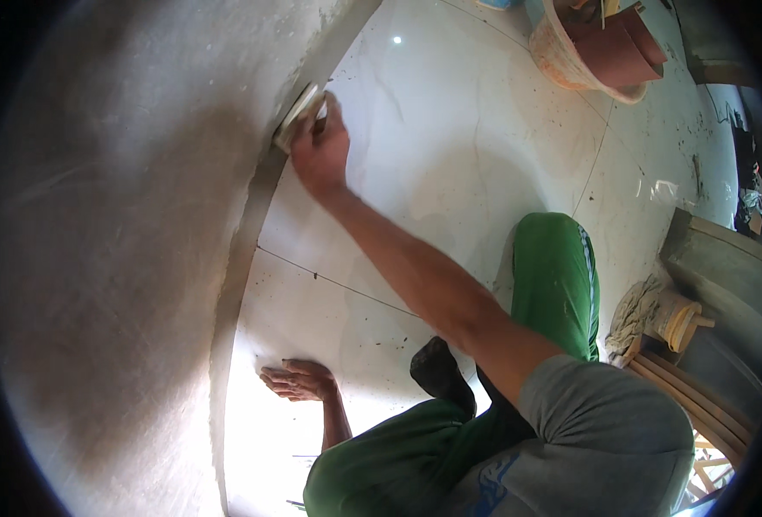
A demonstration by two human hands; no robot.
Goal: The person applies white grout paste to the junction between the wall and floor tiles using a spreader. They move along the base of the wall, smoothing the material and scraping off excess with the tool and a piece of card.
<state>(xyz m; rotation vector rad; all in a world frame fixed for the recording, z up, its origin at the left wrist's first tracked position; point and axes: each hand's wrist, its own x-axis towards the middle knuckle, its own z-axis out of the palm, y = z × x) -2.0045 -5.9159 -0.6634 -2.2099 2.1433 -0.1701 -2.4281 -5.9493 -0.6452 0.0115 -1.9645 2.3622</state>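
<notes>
With my arm stretched out, my right hand [319, 155] is closed around a pale flat block [298, 117]. The block lies against the low grey strip [265, 185] along the foot of the grey plastered wall [131, 215]. My left hand [302, 380] rests flat on the glossy white tiled floor [433, 164], beside that strip and nearer to me. Its fingers point toward the wall, and nothing is in it. The fingers of my right hand hide part of the block.
A stained bucket [562, 65] holding reddish-brown sheets stands at the far right. Toward the right edge lie a grey cloth [633, 312], a small yellowish tub [679, 323] and brown wooden strips [700, 401]. My green-trousered knee [549, 267] is bent beside my right arm.
</notes>
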